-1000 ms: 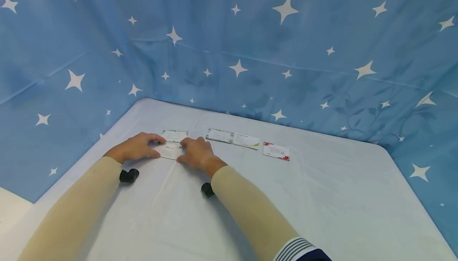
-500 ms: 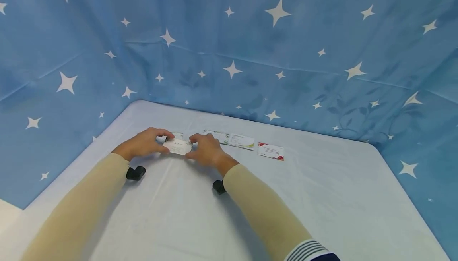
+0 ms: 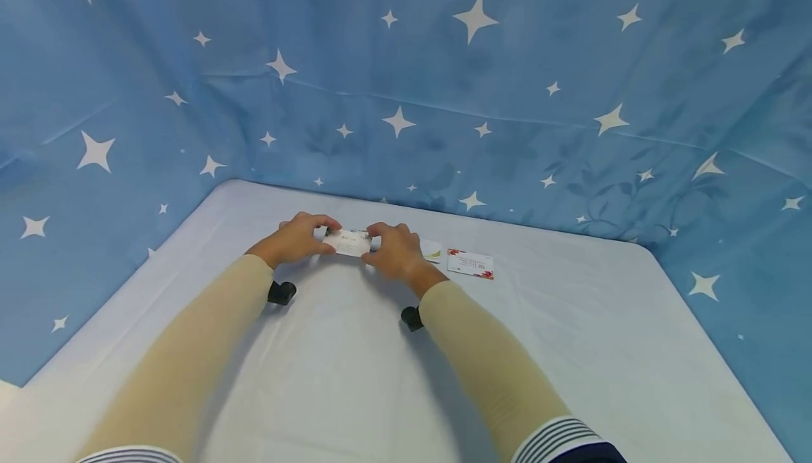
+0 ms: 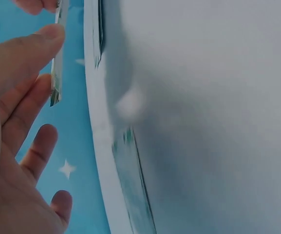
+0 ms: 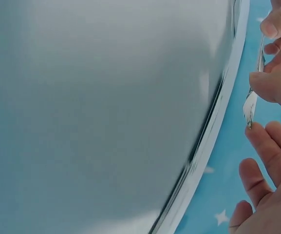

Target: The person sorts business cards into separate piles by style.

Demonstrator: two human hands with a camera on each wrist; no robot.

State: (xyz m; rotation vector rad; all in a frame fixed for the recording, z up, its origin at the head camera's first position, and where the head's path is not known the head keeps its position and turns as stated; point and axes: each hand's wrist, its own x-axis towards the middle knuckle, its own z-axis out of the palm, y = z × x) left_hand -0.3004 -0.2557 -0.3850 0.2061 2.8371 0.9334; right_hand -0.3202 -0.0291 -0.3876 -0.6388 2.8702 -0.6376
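In the head view both hands hold a white business card (image 3: 347, 242) with a leafy corner, lifted above the white table. My left hand (image 3: 293, 239) pinches its left end between thumb and fingers. The right hand (image 3: 396, 251) grips the opposite end. Seen edge-on in the left wrist view, the held card (image 4: 57, 73) looks thick; whether it is one card or a stack I cannot tell. A leaf-edged card (image 4: 134, 183) lies on the table below the left hand. Beside the right hand lies a white card with a yellow-green stripe (image 3: 431, 250), partly covered by it.
A card with red flowers (image 3: 470, 263) lies farther right on the white tablecloth (image 3: 571, 322). Behind the table hangs a blue curtain (image 3: 355, 61) with white stars. The right wrist view shows a row of cards (image 5: 194, 151) near the table's edge.
Both hands have lifted the white business card off the table and carried it to the right. The leaf-edged cards that lay in sight are now hidden behind the hands in the head view.
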